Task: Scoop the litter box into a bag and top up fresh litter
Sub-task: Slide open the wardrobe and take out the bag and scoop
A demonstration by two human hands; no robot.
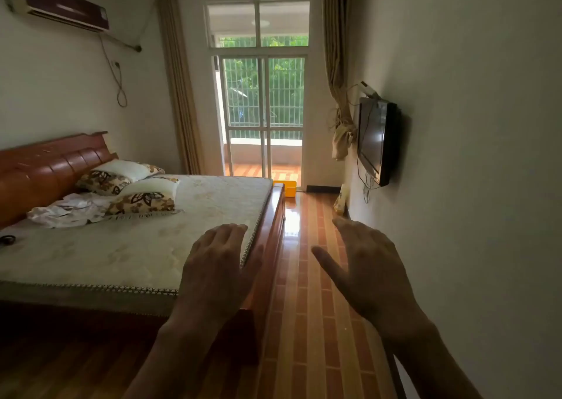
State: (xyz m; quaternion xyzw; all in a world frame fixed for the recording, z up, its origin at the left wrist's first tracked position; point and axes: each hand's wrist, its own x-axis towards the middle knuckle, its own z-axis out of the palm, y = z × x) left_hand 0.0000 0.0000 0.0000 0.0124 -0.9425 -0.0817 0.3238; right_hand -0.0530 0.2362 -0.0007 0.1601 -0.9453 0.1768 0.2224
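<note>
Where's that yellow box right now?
In the head view the yellow box sits on the floor at the far end of the room, just past the foot corner of the bed, in front of the balcony door.

yellow box [285, 188] | on floor by bed foot, near balcony door | partly hidden

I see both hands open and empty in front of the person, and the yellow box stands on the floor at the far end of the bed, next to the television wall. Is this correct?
Not quite. In the head view the yellow box stands on the floor at the far end of the bed, but by the balcony door, not next to the television wall. The left hand and right hand are open and empty.
</note>
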